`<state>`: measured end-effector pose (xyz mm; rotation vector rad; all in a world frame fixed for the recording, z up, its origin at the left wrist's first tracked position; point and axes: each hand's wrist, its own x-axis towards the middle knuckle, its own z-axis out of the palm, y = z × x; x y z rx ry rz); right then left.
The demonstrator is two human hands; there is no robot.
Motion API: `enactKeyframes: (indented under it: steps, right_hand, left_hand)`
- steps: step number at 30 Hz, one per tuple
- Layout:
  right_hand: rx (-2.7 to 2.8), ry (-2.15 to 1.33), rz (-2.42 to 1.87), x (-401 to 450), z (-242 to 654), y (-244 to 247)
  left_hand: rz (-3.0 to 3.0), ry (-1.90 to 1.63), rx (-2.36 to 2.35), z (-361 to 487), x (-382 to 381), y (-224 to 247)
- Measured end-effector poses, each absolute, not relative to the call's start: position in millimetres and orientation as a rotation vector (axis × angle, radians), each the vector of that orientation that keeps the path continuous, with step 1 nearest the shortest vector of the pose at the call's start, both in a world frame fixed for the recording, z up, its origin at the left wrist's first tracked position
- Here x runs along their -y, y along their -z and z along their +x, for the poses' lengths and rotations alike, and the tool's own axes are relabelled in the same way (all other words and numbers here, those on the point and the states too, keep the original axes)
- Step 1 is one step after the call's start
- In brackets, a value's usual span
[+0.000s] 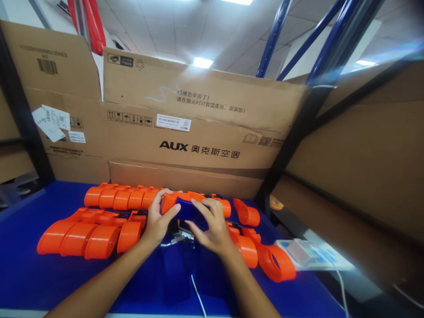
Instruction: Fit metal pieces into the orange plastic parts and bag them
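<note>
- Far left: dark post (28, 106) at the end of the blue table (23, 234); red thing (91, 28) hanging above.
- Behind table: tall cardboard sheet (139, 148), printed "AUX", paper labels (51, 123) stuck at its left and a white label (174, 123) near the middle.
- Front left of table: several orange pieces (71, 238) lying side by side, wide curved ends toward the person.
- Behind those: a longer row of similar orange pieces (122, 198), packed close, running toward the hands.
- Left hand (159, 218): pinching the left end of the held orange piece (170, 202), thumb on the near side, fingers round the back.
- Held piece: up between both hands, above the table, dark blue part (187, 208) at its middle.
- Just below: small metallic object (182, 235), too blurred to name; white cord (198, 293) on the near side of the table.
- Right hand (213, 225): fingers bent over the blue part, fingertips on it; thumb lower, apart from the fingers. Cannot tell how firm the grip is.
- Right of the hands: more orange pieces (248, 251), one (278, 263) lying near the table's right edge.
- Far right: white board (334, 264) with a pale cable (342, 289), beside the table.
</note>
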<state>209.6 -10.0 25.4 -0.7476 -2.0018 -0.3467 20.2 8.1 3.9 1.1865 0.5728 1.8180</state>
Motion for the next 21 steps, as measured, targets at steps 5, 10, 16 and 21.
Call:
enactKeyframes:
  steps: [5,10,16,21]
  right_hand:
    - [2.000,0.346,-0.774,11.0,208.6,-25.1]
    - [1.960,0.240,-0.808,13.2,208.2,-27.6]
    - [1.871,-0.121,-0.818,11.3,212.6,-27.5]
    - [1.804,-0.501,-0.909,12.7,205.2,-17.8]
  left_hand:
    - [1.168,-1.821,-0.572,19.5,-8.7,-5.1]
    - [1.154,-1.746,-0.545,18.4,-8.3,-0.6]
    - [1.186,-1.697,-0.372,21.3,-1.7,5.4]
    - [1.221,-1.595,-0.471,23.3,3.1,4.5]
